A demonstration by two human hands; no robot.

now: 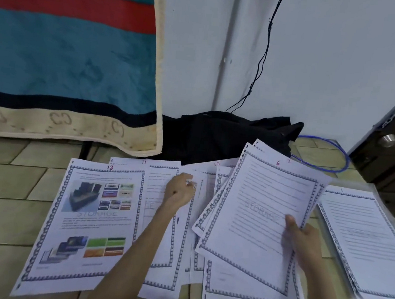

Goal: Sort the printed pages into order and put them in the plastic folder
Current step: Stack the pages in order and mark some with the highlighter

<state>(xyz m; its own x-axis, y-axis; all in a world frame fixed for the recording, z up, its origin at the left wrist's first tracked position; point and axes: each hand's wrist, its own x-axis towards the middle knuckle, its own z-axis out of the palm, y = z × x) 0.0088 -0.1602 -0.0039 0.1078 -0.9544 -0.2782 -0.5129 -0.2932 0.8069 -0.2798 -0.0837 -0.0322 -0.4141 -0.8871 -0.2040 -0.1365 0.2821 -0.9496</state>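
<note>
Right hand [302, 240] gripping a fanned sheaf of bordered pages [257, 219], top sheet marked 6, lifted above the spread on the tiled floor [4, 192]. Left hand [179, 191] with fingers curled on a page edge [192, 197], grip unclear. Text blurred. Plastic folder [325, 226] at right, mostly hidden under page 1 [362, 244].
</note>
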